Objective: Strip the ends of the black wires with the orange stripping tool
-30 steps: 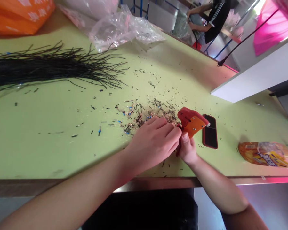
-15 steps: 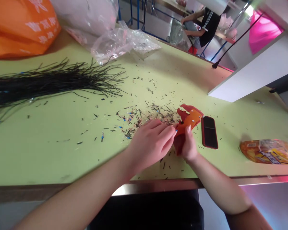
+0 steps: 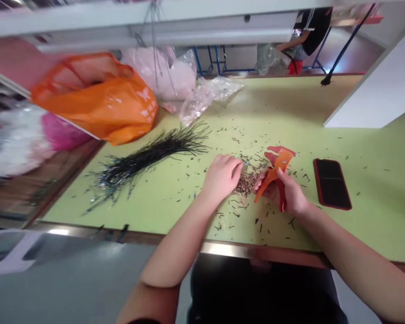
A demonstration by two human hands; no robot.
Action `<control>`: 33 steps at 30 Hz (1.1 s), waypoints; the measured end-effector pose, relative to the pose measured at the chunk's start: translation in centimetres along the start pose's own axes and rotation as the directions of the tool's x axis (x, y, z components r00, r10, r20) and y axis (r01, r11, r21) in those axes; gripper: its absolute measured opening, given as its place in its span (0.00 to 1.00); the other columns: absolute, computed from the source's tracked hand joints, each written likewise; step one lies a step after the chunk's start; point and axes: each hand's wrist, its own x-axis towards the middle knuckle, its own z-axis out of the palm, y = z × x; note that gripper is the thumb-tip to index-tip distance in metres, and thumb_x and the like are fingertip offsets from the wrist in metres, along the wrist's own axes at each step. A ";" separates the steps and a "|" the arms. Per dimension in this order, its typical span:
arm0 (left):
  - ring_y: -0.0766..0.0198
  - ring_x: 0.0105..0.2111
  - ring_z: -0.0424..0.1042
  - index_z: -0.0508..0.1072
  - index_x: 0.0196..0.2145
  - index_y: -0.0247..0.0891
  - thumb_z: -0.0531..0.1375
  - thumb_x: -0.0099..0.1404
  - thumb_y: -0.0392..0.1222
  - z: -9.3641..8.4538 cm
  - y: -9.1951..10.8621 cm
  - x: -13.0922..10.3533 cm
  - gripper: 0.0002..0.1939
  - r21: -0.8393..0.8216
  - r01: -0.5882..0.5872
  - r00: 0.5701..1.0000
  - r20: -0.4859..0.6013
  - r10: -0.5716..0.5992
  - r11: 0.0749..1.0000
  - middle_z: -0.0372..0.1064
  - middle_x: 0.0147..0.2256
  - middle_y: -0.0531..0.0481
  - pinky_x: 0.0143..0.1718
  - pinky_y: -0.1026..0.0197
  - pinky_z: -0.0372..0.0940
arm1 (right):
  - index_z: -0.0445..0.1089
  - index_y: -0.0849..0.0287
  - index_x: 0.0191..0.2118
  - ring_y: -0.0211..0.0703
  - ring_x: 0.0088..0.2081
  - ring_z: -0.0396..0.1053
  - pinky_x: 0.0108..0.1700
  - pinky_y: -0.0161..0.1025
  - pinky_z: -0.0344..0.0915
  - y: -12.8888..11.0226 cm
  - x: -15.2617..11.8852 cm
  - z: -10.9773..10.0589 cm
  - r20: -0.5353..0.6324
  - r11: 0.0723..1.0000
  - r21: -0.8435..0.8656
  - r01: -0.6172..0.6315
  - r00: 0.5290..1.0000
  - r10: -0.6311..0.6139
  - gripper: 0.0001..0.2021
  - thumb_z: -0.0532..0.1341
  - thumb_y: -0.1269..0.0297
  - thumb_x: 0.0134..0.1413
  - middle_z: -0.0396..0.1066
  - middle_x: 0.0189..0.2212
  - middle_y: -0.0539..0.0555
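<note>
Relative to the seated person, clippings (image 3: pixel 245 186) at twelve o'clock suggest much cutting done, amount left uncertain; left hand (image 3: pixel 222 175) pinches a blue-tipped piece (image 3: pixel 245 163), right hand (image 3: pixel 289 191) grasps the orange-red hand tool (image 3: pixel 279 164) near one, black wire bundle (image 3: pixel 157 149) at ten.

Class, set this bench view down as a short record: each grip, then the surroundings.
Left-hand grip: pinched on a tiny blue piece, blurred
Right-hand grip: around an orange-and-red handled tool
Between them: small dark and coppery scraps
Left: long bundle of thin black wires; beyond, orange bag with white print
Right: black, red-edged phone
Surface: pale green tabletop
</note>
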 end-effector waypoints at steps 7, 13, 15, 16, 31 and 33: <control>0.48 0.50 0.69 0.84 0.46 0.38 0.57 0.73 0.38 0.5 -1.2 0.6 0.15 -0.014 0.080 0.990 0.114 -0.078 0.997 0.78 0.46 0.42 0.55 0.45 0.67 | 0.76 0.55 0.37 0.55 0.43 0.81 0.47 0.48 0.79 0.1 0.5 0.2 0.022 0.999 -0.002 0.054 0.998 -0.054 0.24 0.69 0.37 0.55 0.81 0.36 0.57; 0.47 0.52 0.70 0.82 0.42 0.35 0.57 0.72 0.38 0.2 -1.3 0.7 0.13 -0.144 0.204 0.979 0.048 -0.199 0.968 0.77 0.45 0.38 0.60 0.39 0.63 | 0.75 0.55 0.36 0.54 0.41 0.81 0.46 0.49 0.80 -0.6 0.8 -0.5 0.059 0.992 0.040 0.119 0.991 -0.121 0.24 0.71 0.37 0.52 0.79 0.34 0.55; 0.48 0.52 0.72 0.81 0.43 0.35 0.56 0.73 0.38 0.1 -0.6 0.3 0.13 -0.234 0.247 0.969 0.037 -0.245 0.940 0.78 0.46 0.38 0.61 0.40 0.63 | 0.74 0.55 0.34 0.54 0.41 0.81 0.47 0.51 0.80 -1.0 0.8 -0.7 0.089 0.988 0.089 0.124 0.987 -0.132 0.23 0.71 0.38 0.52 0.79 0.33 0.54; 0.50 0.51 0.73 0.81 0.43 0.36 0.56 0.73 0.39 0.1 0.1 0.0 0.13 -0.290 0.263 0.964 0.043 -0.261 0.920 0.78 0.47 0.38 0.60 0.42 0.64 | 0.74 0.55 0.33 0.55 0.41 0.81 0.48 0.53 0.80 -1.3 0.7 -0.7 0.113 0.987 0.117 0.115 0.985 -0.128 0.23 0.71 0.38 0.52 0.79 0.33 0.54; 0.55 0.49 0.79 0.78 0.44 0.37 0.62 0.70 0.58 4.0 8.8 -5.6 0.20 -0.948 0.317 0.842 0.267 -0.469 0.028 0.79 0.50 0.40 0.51 0.55 0.73 | 0.70 0.53 0.28 0.61 0.54 0.77 0.57 0.67 0.73 -2.1 -1.9 1.5 0.368 0.985 0.163 -0.062 0.930 -0.002 0.22 0.66 0.39 0.59 0.82 0.42 0.59; 0.56 0.49 0.79 0.77 0.42 0.37 0.62 0.70 0.61 4.6 9.4 -5.2 0.22 -0.958 0.276 0.798 0.277 -0.535 -0.085 0.79 0.48 0.41 0.50 0.56 0.72 | 0.70 0.52 0.27 0.62 0.54 0.76 0.57 0.67 0.73 -2.0 -2.0 1.7 0.372 0.983 0.171 -0.073 0.928 0.004 0.23 0.67 0.38 0.58 0.82 0.42 0.58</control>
